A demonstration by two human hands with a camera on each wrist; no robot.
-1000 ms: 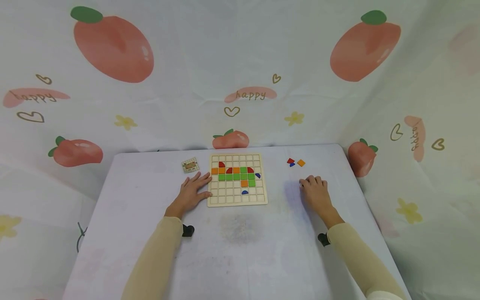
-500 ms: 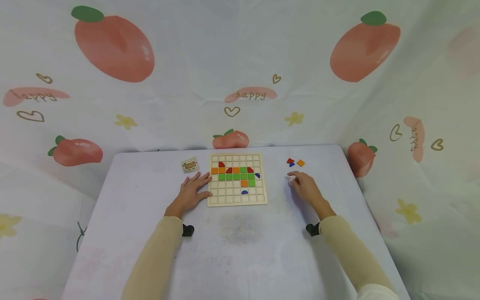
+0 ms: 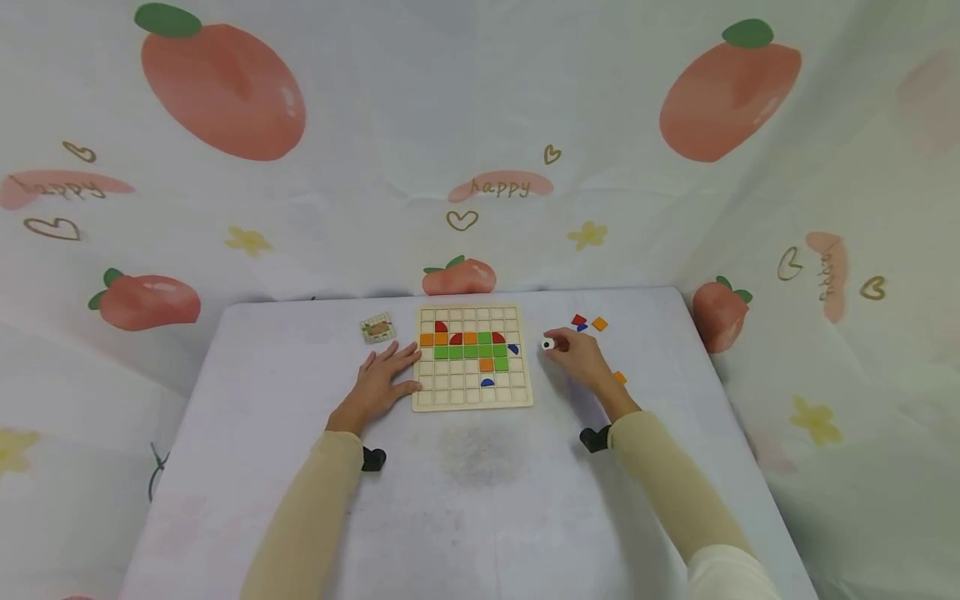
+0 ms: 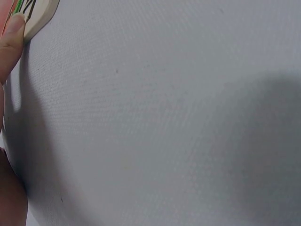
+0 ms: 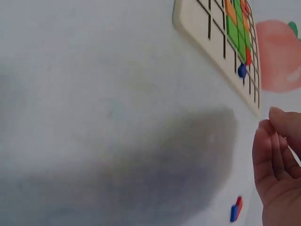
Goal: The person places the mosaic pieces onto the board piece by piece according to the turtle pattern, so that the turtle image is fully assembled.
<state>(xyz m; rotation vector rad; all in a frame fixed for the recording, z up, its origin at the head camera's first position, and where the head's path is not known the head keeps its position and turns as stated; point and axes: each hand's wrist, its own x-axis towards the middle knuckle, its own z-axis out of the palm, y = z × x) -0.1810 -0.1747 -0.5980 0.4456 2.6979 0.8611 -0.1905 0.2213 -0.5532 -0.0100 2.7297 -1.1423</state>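
Note:
A light wooden grid board (image 3: 450,398) lies in the middle of the table, with green, orange, red and blue pieces on it. My left hand (image 3: 377,383) rests at its left edge, fingers spread; in the left wrist view the thumb (image 4: 11,40) touches the board's rim (image 4: 43,19). To the right of the board, my right hand (image 3: 583,360) pinches a small white piece with a black dot (image 3: 548,343) between thumb and fingertips. That piece cannot be made out in the right wrist view, where the hand (image 5: 277,165) appears beside the board (image 5: 197,21).
A small patterned card (image 3: 377,327) lies left of the board. Behind the right hand are a red piece (image 3: 579,319), a blue piece (image 3: 581,328) and an orange square (image 3: 599,323). Another orange piece (image 3: 620,378) shows beside the right wrist, partly hidden.
My right hand has moved left toward the board, bringing the white piece into clear view. An orange piece has come into sight by the right wrist. The left hand stays on the board's edge.

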